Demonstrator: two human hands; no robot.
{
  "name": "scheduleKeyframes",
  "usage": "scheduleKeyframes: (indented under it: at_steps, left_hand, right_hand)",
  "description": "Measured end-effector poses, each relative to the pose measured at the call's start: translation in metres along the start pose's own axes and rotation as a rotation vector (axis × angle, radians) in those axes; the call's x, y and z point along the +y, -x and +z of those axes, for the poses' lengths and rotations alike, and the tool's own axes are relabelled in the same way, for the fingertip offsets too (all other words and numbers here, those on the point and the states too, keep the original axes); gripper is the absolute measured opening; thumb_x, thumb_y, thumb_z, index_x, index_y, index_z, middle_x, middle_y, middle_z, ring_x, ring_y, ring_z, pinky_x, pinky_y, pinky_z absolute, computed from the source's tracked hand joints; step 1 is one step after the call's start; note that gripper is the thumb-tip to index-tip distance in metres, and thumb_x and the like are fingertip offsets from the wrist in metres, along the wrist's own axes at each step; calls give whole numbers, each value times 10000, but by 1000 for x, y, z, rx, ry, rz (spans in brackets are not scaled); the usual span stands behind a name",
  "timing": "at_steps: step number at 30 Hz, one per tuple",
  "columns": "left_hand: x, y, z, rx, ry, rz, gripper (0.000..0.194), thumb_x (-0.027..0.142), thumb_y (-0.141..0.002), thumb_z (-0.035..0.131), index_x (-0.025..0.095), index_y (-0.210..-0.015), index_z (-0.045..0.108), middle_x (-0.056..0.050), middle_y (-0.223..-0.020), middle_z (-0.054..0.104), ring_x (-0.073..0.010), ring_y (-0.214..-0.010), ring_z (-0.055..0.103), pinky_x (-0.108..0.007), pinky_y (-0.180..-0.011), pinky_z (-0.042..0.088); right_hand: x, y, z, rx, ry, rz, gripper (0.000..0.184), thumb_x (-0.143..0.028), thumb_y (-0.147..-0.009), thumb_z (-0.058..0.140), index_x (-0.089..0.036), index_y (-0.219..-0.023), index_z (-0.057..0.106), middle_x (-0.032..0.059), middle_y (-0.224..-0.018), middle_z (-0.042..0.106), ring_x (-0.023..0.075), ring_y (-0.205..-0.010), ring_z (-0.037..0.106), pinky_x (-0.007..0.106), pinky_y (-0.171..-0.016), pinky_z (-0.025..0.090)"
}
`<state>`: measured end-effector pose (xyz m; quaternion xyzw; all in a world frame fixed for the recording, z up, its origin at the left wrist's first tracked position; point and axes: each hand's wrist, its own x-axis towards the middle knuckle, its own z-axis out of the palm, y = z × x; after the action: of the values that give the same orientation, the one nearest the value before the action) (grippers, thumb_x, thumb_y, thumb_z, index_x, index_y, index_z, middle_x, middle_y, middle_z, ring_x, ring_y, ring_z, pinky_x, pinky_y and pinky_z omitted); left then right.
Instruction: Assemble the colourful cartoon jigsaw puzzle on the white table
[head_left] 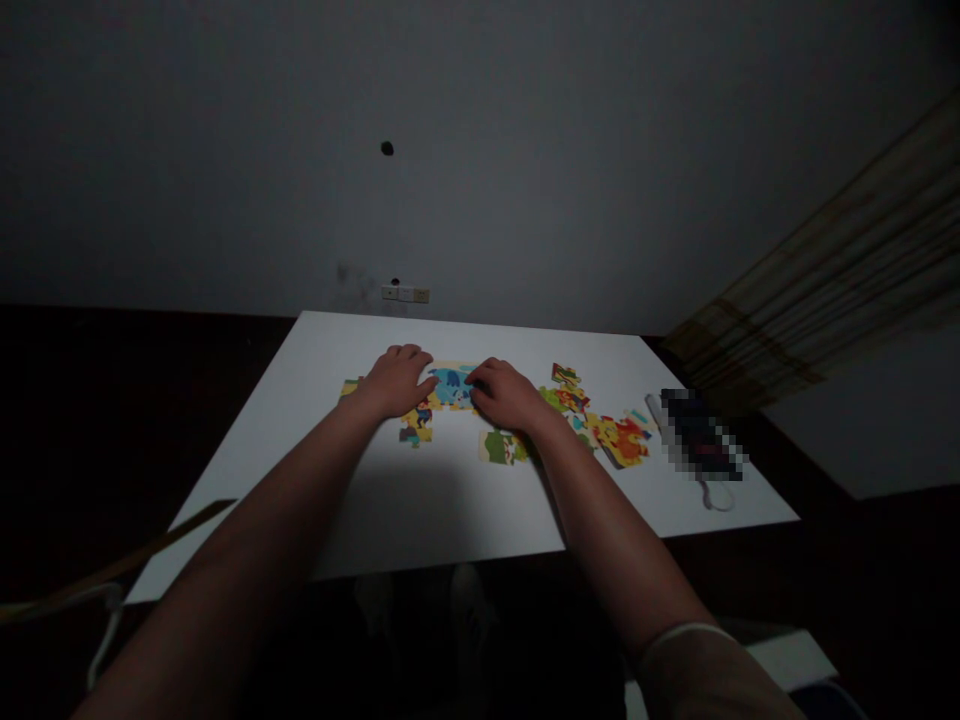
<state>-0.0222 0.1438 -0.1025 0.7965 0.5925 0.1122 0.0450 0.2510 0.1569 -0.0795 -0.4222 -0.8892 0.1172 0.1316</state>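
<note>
Jigsaw pieces joined into a small section with a blue elephant (452, 382) lie on the white table between my hands. My left hand (399, 382) rests palm down at the section's left side, fingers spread, the thumb touching its edge. At the right side, my right hand (504, 393) has its fingers bent and pinched on the edge of the elephant section. Several colourful jigsaw pieces (417, 426) lie just below my left hand. A green piece (496, 447) sits below my right hand, partly hidden by that forearm.
More jigsaw pieces (619, 438) are scattered right of my right forearm, with others (568, 376) farther back. A blurred-out dark object (701, 435) with a looped strap (718, 496) lies near the right edge of the white table (420, 520). Behind stands a wall with sockets (406, 294).
</note>
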Motion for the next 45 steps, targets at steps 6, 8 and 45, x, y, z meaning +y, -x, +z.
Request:
scheduleKeyframes:
  at_steps: [6,8,45]
  left_hand:
    - [-1,0,0,3,-29,13,546,545,-1114,514,222,-1526,671,-180,-1619,642,-399,-1476,562,-559,-1283,446]
    - [-1,-1,1,-4,-29,13,570,545,-1115,514,195,-1540,664,-196,-1630,630,-404,-1487,557,-555,-1289,441]
    - [-1,-1,2,5,0,14,541,535,-1113,547,203,-1519,681,-183,-1595,652,-381,-1478,560,-530,-1269,436]
  right_hand:
    - [0,0,1,7,3,-10,312,-218,-1044,645,-198,-1293,832,156,-1321,756,284,-1192,680,398,-1076,508]
    - [-1,0,0,6,10,-10,312,-218,-1046,650,-194,-1300,831,158,-1327,756,285,-1199,680,393,-1077,510]
    - [4,-2,6,25,36,-35,350,-208,-1062,622,-191,-1358,809,155,-1303,744,285,-1197,687,392,-1082,528]
